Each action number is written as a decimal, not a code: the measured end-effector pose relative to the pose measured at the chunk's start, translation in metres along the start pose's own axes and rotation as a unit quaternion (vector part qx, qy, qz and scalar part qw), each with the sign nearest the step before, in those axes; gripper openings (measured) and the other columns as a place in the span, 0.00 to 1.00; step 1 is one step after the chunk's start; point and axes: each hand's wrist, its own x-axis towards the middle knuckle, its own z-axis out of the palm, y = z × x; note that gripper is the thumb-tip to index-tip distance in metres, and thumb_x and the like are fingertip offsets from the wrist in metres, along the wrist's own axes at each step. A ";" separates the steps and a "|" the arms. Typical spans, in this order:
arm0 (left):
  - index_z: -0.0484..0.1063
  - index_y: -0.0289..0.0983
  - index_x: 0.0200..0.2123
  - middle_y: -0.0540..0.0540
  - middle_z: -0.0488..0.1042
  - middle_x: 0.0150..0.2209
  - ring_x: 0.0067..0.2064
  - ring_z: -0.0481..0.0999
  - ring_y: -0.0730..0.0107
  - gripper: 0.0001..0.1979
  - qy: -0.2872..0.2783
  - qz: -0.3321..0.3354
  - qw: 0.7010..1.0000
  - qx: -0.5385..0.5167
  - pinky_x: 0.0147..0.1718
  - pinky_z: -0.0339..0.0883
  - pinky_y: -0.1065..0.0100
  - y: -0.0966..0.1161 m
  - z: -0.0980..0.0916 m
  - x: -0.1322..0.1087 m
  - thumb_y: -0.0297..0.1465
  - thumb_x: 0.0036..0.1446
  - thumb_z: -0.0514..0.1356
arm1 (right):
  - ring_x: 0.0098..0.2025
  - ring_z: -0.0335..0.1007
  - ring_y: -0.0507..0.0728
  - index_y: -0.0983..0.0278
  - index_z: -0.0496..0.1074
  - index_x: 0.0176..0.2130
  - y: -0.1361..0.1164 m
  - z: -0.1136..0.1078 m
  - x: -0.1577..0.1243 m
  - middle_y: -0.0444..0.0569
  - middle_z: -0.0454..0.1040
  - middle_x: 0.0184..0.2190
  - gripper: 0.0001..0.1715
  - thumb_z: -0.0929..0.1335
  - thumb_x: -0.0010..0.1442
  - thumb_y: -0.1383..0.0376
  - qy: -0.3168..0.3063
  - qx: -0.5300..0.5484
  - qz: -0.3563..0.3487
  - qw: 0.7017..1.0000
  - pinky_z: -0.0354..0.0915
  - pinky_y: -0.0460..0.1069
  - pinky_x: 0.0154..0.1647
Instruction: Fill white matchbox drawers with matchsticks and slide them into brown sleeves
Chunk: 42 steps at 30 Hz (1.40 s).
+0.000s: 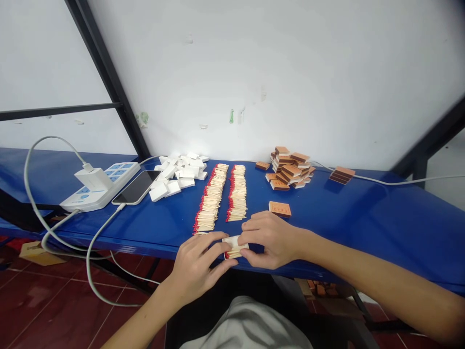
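Note:
Between my two hands is a small white tray [231, 241] with some red-tipped matches in it, near the table's front edge. The fingers of my left hand [201, 261] grip its left end. My right hand [269, 241] pinches the right end with thumb and forefinger. Two long rows of matches, a left row [211, 198] and a right row [237, 194], lie just beyond, red heads to the left. A brown and white matchbox [279, 209] lies beside my right hand. White trays [178, 173] are heaped at the back left, and a pile of matchboxes [289, 167] stands at the back right.
On the left are a phone [137, 187], a power strip [101, 186] with a charger, and looping white cables. More matchboxes [342, 175] stand at the right, by a cable along the wall. Black frame posts rise at both sides of the blue table [348, 218].

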 end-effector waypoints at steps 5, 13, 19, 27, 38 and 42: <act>0.74 0.39 0.44 0.44 0.80 0.45 0.42 0.82 0.63 0.08 -0.011 0.008 1.000 0.006 0.41 0.74 0.64 0.001 -0.001 -0.001 0.36 0.65 0.63 | 0.22 0.58 0.50 0.64 0.72 0.32 -0.001 -0.002 0.002 0.43 0.68 0.22 0.09 0.64 0.61 0.67 0.044 0.021 -0.008 0.999 0.53 0.48 0.26; 0.74 0.39 0.43 0.43 0.81 0.44 0.41 0.82 0.64 0.08 -0.004 0.003 1.000 0.011 0.40 0.74 0.64 0.001 0.000 0.000 0.37 0.64 0.63 | 0.22 0.53 0.51 0.63 0.74 0.32 -0.005 -0.008 0.001 0.43 0.66 0.24 0.10 0.63 0.55 0.66 -0.040 0.071 -0.013 0.997 0.49 0.48 0.23; 0.75 0.39 0.44 0.43 0.81 0.43 0.41 0.82 0.64 0.10 0.003 -0.001 1.000 0.008 0.40 0.76 0.64 0.002 0.000 0.001 0.37 0.64 0.64 | 0.23 0.57 0.50 0.64 0.74 0.31 -0.005 -0.004 0.002 0.43 0.68 0.22 0.11 0.63 0.59 0.68 -0.047 0.098 0.020 0.994 0.49 0.47 0.23; 0.76 0.39 0.42 0.43 0.81 0.43 0.39 0.82 0.65 0.09 -0.003 0.000 1.000 0.010 0.39 0.76 0.66 0.003 -0.001 0.002 0.37 0.64 0.63 | 0.23 0.63 0.51 0.64 0.74 0.35 -0.003 -0.005 0.002 0.45 0.71 0.22 0.12 0.62 0.63 0.68 0.020 0.102 0.029 0.994 0.57 0.47 0.27; 0.75 0.39 0.43 0.44 0.81 0.44 0.39 0.82 0.65 0.09 -0.017 -0.004 1.000 0.009 0.39 0.73 0.65 0.003 -0.002 0.003 0.37 0.64 0.62 | 0.20 0.54 0.48 0.65 0.76 0.42 0.019 0.008 0.002 0.37 0.65 0.17 0.10 0.65 0.64 0.69 0.001 0.008 0.243 0.970 0.57 0.49 0.40; 0.74 0.38 0.46 0.44 0.81 0.43 0.39 0.82 0.65 0.11 -0.009 0.001 1.000 0.015 0.39 0.73 0.66 0.003 -0.001 0.003 0.37 0.65 0.62 | 0.23 0.62 0.50 0.62 0.79 0.44 0.019 0.008 0.001 0.41 0.72 0.21 0.14 0.66 0.61 0.71 -0.025 -0.002 0.232 0.973 0.55 0.47 0.32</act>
